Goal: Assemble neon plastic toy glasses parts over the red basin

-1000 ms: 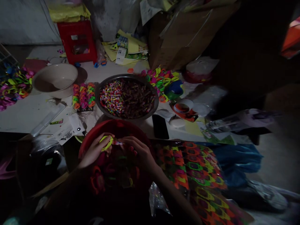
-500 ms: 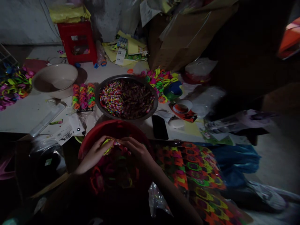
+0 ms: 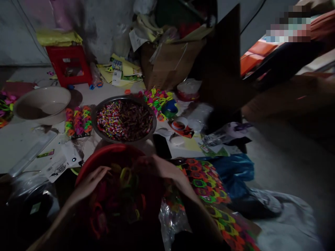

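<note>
My left hand [image 3: 94,178] is over the left side of a red basin [image 3: 89,164], fingers stretched out with nothing visible in them. Over the basin's right side is my right hand [image 3: 166,169], smeared by motion, its fingertips hard to make out. Between the hands, touching neither as far as I can see, is a yellow plastic piece [image 3: 126,177] that looks like a toy watch. Dim, bright-coloured plastic pieces [image 3: 99,219] of a similar kind lie in the basin. Behind it stands a metal bowl [image 3: 154,120] full of small wrapped candies [image 3: 112,120].
Beyond are a pale bowl [image 3: 43,101], a red stool [image 3: 69,66], a cardboard box [image 3: 167,62] and loose coloured pieces [image 3: 157,97]. A black phone [image 3: 162,145] lies near the table edge. Packed sheets of toy watches [image 3: 201,181] are at the right. A person [image 3: 293,59] is at the upper right.
The view has swung right. My hands have moved apart; the yellow piece between them has been let go and is lower in the basin. A person has come into view.
</note>
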